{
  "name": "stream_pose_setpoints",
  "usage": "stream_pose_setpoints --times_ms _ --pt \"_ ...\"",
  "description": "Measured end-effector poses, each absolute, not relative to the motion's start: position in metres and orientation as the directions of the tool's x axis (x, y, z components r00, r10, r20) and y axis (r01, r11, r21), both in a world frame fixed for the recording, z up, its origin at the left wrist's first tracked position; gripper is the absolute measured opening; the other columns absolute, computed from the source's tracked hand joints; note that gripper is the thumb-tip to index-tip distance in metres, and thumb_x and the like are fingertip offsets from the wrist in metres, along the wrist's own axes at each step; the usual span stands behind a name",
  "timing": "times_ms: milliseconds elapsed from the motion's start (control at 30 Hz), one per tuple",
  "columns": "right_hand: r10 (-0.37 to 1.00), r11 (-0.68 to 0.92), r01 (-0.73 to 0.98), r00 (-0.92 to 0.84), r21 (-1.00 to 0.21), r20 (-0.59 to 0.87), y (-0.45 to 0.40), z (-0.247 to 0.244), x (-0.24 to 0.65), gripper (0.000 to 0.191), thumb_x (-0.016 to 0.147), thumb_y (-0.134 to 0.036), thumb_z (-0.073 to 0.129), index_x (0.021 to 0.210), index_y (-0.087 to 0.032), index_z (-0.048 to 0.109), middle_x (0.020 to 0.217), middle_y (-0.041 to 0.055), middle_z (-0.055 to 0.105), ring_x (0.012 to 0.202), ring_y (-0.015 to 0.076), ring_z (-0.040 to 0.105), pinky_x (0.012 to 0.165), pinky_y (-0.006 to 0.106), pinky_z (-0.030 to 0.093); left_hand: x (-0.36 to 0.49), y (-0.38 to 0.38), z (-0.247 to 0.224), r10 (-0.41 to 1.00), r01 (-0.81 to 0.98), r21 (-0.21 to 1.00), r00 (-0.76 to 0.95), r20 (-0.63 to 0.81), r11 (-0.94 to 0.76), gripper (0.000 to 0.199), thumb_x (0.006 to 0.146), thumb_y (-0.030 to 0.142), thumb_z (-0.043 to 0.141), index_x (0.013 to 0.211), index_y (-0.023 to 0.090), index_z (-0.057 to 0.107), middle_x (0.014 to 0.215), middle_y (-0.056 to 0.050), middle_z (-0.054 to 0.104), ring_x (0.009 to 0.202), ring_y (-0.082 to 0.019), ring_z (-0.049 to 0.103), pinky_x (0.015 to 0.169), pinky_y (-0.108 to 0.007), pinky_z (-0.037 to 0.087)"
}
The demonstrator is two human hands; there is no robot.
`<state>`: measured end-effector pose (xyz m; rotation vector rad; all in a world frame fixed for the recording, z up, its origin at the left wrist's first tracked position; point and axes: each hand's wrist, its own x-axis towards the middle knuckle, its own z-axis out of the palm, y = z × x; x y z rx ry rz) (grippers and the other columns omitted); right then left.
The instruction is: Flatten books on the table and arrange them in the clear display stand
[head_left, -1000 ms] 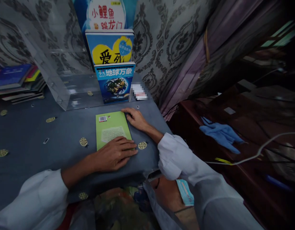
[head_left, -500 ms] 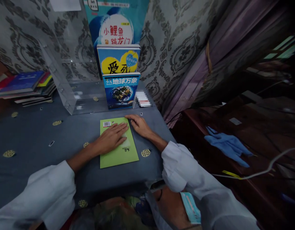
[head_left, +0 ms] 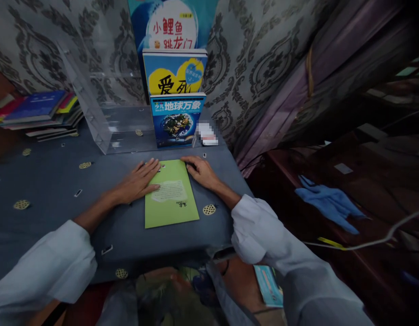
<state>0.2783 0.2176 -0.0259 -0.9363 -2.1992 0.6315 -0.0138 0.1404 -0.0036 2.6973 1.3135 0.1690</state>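
Two hands (head_left: 170,177) on one green book (head_left: 175,215), zero closed grips.

Book position: flat on the table (head_left: 121,231), just in front of one clear stepped rack (head_left: 89,113). One barcode patch partly under the left fingers, one pale text panel lower on the cover.

Left hand (head_left: 137,181): open, palm down, fingers extended, laid across the upper left edge of the book. Pressing lightly at most, nothing clasped.

Right hand (head_left: 202,173): open, fingers slightly bent, fingertips at the far right corner of the book. Touching, not pinching.

Three upright books at the right end of the rack, stepped by height: one blue globe book (head_left: 177,122) in front, one blue-and-yellow book (head_left: 173,72) in the middle, one tall teal book (head_left: 171,22) at the back.

One pile of books (head_left: 42,113) left of the rack, several deep, exact count not readable. One pixelated white item (head_left: 207,134) just right of the globe book, probably a card or packet.

Off to the right: one purple curtain (head_left: 280,104), one blue cloth (head_left: 328,201) on a dark red surface (head_left: 287,167), one pale cable (head_left: 372,244) with one yellow tag (head_left: 332,243). Below the table edge: one teal packet (head_left: 270,285).
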Motion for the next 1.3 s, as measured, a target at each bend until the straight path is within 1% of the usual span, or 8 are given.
stream_pose_setpoints --times_ms 133,333,533,800,1000,1133,1233,1300 --pt "0.759 0.628 0.446 -0.532 -0.638 0.375 0.217 -0.025 0.278 0.038 0.091 -0.012 0.051 0.125 -0.02 0.068 0.125 0.0094 0.072 0.115 0.0244 0.065 0.102 0.046 0.052 -0.018 0.123 -0.001 0.752 0.741 0.144 0.658 0.04 -0.656 0.08 0.103 0.064 0.026 0.164 0.019 0.001 0.17 -0.014 0.012 0.157 -0.03 0.011 0.127 -0.052 0.013" --pt "0.756 0.632 0.444 -0.534 -0.636 0.378 0.217 -0.025 0.277 0.04 0.09 -0.011 0.05 0.125 -0.022 0.067 0.124 0.0076 0.073 0.116 0.025 0.065 0.103 0.047 0.051 -0.017 0.09 0.003 0.695 0.682 0.148 0.716 0.064 -0.716 0.09 0.099 0.069 0.036 0.164 0.024 -0.007 0.17 -0.012 0.013 0.157 -0.032 0.015 0.127 -0.052 0.013" --pt "0.758 0.631 0.453 -0.533 -0.63 0.376 0.218 -0.025 0.277 0.04 0.09 -0.011 0.051 0.125 -0.02 0.067 0.125 0.0081 0.072 0.117 0.0249 0.065 0.104 0.046 0.051 -0.008 0.055 0.01 0.658 0.649 0.127 0.751 0.052 -0.75 0.097 0.096 0.073 0.038 0.163 0.023 -0.012 0.169 -0.014 0.018 0.155 -0.032 0.021 0.127 -0.05 0.012" --pt "0.744 0.651 0.449 -0.539 -0.612 0.395 0.22 -0.027 0.277 0.04 0.09 -0.011 0.052 0.125 -0.023 0.067 0.123 0.0051 0.074 0.116 0.0241 0.065 0.104 0.045 0.051 0.009 0.032 0.02 0.584 0.575 0.123 0.81 0.055 -0.809 0.099 0.094 0.075 0.039 0.164 0.019 -0.004 0.165 -0.016 0.031 0.153 -0.032 0.029 0.126 -0.05 0.016" --pt "0.747 0.647 0.455 -0.539 -0.611 0.39 0.219 -0.028 0.277 0.041 0.09 -0.01 0.051 0.126 -0.023 0.067 0.125 0.0053 0.073 0.115 0.0238 0.065 0.104 0.045 0.052 0.032 0.032 0.023 0.538 0.53 0.17 0.843 -0.002 -0.831 0.103 0.09 0.078 0.043 0.164 0.018 0.005 0.166 -0.017 0.029 0.155 -0.03 0.024 0.126 -0.049 0.017" --pt "0.753 0.641 0.461 -0.534 -0.614 0.384 0.218 -0.027 0.276 0.04 0.09 -0.011 0.051 0.126 -0.021 0.067 0.125 0.0068 0.073 0.116 0.0248 0.065 0.104 0.045 0.051 0.048 0.035 0.021 0.494 0.484 0.176 0.87 0.013 -0.857 0.103 0.09 0.079 0.041 0.163 0.014 0.01 0.165 -0.018 0.029 0.156 -0.03 0.022 0.127 -0.049 0.015" --pt "0.752 0.643 0.462 -0.533 -0.611 0.388 0.217 -0.026 0.276 0.042 0.09 -0.01 0.051 0.126 -0.023 0.067 0.125 0.0055 0.073 0.115 0.0246 0.065 0.104 0.045 0.051 0.062 0.038 0.018 0.46 0.449 0.177 0.887 0.027 -0.876 0.1 0.092 0.078 0.038 0.162 0.012 0.014 0.165 -0.019 0.028 0.156 -0.03 0.021 0.127 -0.05 0.012" --pt "0.751 0.644 0.461 -0.535 -0.61 0.388 0.217 -0.026 0.276 0.042 0.09 -0.01 0.051 0.126 -0.024 0.067 0.125 0.0049 0.073 0.115 0.0249 0.065 0.104 0.046 0.051 0.071 0.042 0.017 0.451 0.439 0.181 0.892 0.031 -0.88 0.096 0.093 0.076 0.04 0.161 0.012 0.017 0.165 -0.019 0.028 0.156 -0.029 0.022 0.127 -0.05 0.012"
